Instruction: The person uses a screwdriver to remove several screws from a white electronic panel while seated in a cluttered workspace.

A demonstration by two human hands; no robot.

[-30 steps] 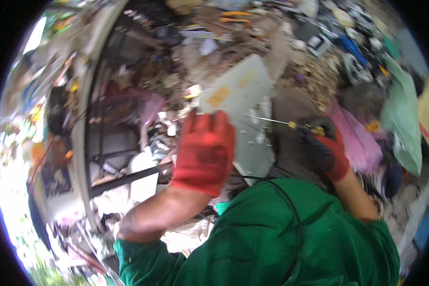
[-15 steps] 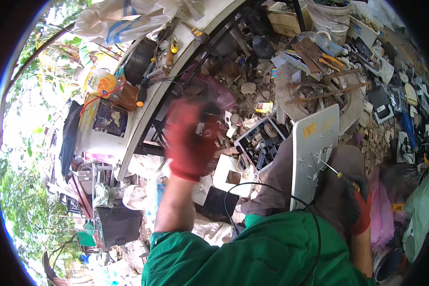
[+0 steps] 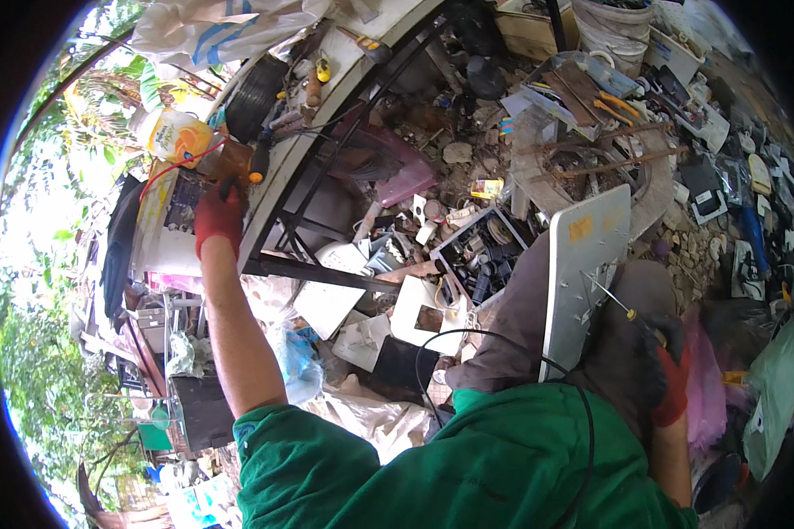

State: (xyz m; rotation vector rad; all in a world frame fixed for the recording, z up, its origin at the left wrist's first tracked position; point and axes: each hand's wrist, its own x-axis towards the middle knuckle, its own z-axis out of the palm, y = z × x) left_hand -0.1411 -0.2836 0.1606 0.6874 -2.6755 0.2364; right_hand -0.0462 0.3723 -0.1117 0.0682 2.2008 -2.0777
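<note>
Right hand [image 3: 670, 375], in red-black glove, closed around handle of screwdriver [image 3: 632, 315]. Shaft goes from this grip to upper left, long axis diagonal, tip toward face of pale panel [image 3: 566, 301]; contact, cannot tell. Panel left of same grip, tilted, between trouser legs [image 3: 646, 300], long axis nearly up-down, upper end leaning right. Left hand [image 3: 218, 220] far left, arm stretched; what fingers grasp, cannot tell. Just above-right of it: dark tool [image 3: 259, 159], orange end down.
</note>
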